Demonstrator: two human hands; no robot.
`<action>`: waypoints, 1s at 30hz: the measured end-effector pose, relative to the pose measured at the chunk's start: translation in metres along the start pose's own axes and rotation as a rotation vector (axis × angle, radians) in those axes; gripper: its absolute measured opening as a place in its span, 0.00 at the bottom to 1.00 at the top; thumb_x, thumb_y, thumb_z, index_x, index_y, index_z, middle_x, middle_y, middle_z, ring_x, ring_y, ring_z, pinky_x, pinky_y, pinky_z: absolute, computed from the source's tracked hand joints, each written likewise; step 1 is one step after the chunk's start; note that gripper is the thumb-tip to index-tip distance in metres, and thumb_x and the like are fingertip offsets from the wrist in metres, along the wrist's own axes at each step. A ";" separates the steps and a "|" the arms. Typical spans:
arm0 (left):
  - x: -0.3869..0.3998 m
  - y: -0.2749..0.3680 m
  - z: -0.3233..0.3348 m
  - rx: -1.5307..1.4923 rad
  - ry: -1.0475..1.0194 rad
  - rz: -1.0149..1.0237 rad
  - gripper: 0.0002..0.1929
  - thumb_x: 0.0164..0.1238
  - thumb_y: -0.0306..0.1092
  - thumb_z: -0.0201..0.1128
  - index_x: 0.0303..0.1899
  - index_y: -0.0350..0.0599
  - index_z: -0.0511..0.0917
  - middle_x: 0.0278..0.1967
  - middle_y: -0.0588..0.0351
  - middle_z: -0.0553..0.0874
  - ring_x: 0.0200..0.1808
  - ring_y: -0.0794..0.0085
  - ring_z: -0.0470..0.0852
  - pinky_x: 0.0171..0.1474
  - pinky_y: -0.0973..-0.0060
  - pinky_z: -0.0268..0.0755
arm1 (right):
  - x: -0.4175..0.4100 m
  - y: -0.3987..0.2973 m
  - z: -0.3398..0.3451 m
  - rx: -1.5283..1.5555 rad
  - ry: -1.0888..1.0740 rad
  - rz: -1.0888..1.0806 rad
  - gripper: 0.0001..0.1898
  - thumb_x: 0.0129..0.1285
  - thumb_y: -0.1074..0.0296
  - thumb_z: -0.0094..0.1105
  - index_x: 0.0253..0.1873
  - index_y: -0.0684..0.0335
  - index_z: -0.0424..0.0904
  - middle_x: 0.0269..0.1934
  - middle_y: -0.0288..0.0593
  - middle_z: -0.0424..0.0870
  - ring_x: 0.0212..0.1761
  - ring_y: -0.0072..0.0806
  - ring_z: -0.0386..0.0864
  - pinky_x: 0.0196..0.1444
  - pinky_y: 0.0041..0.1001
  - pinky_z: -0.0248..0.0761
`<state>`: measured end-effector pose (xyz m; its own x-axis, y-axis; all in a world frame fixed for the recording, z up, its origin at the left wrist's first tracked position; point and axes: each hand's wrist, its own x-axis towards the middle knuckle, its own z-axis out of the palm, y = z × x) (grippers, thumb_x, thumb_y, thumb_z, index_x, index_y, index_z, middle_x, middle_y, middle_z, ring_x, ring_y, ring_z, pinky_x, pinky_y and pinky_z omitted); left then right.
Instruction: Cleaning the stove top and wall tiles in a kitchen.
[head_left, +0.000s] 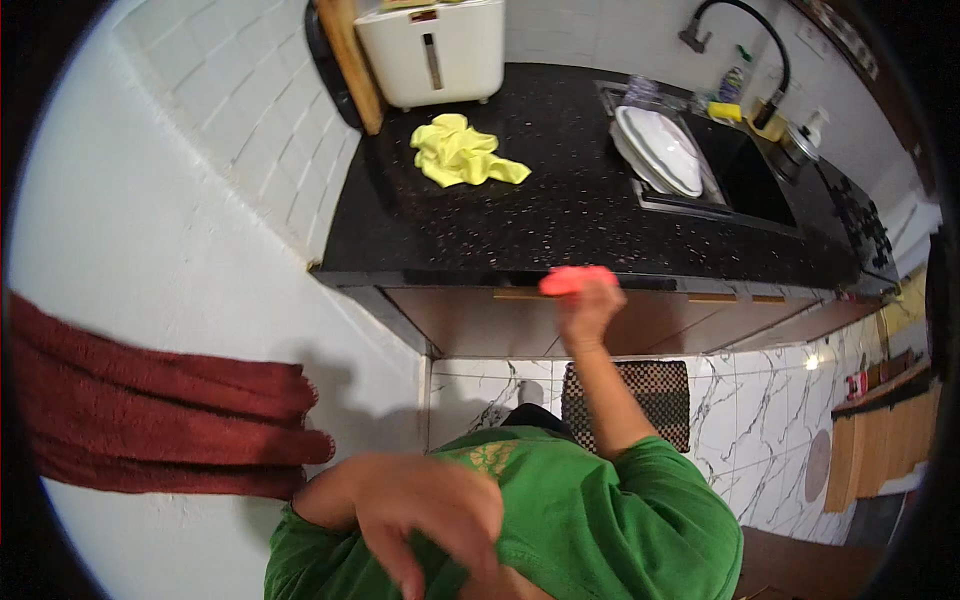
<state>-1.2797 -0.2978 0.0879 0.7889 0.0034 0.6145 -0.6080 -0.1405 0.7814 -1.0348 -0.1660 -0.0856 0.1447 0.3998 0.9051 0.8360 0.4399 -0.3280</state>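
My right hand grips a red-pink cloth or sponge against the front edge of the black speckled countertop. Close to the camera, in front of my green shirt, my left hand is raised, bent at the wrist, with its fingers apart and nothing seen in it. A crumpled yellow cloth lies on the counter's left part. White plates or dishes lean in a rack over the left part of the sink.
A white countertop appliance and a wooden board stand at the back left. Behind the sink are a black faucet, a yellow sponge and a pump dispenser. A dark red towel hangs at left; a woven mat lies below.
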 end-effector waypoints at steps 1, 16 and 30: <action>-0.009 -0.006 -0.008 0.143 0.232 -0.042 0.22 0.58 0.42 0.68 0.49 0.38 0.76 0.36 0.53 0.80 0.40 0.61 0.79 0.45 0.67 0.70 | -0.002 0.008 0.001 -0.147 -0.013 -0.166 0.08 0.59 0.65 0.51 0.28 0.53 0.78 0.26 0.35 0.81 0.29 0.36 0.77 0.44 0.33 0.67; -0.028 -0.132 -0.138 1.644 0.787 -0.464 0.06 0.59 0.32 0.62 0.37 0.45 0.78 0.43 0.53 0.78 0.57 0.55 0.74 0.69 0.46 0.40 | -0.010 0.039 0.016 0.115 0.293 0.600 0.32 0.62 0.78 0.47 0.70 0.71 0.45 0.68 0.60 0.44 0.71 0.48 0.44 0.72 0.44 0.37; 0.020 -0.189 -0.166 1.887 0.631 -0.895 0.29 0.60 0.46 0.59 0.61 0.44 0.67 0.64 0.52 0.68 0.71 0.58 0.56 0.69 0.41 0.29 | 0.003 0.088 -0.032 0.178 0.212 0.836 0.41 0.65 0.68 0.47 0.70 0.75 0.26 0.72 0.61 0.25 0.76 0.48 0.25 0.74 0.41 0.22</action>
<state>-1.1636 -0.1071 -0.0293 0.3704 0.7813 0.5023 0.8909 -0.4519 0.0460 -0.9440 -0.1518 -0.1032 0.7827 0.4969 0.3748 0.3196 0.1957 -0.9271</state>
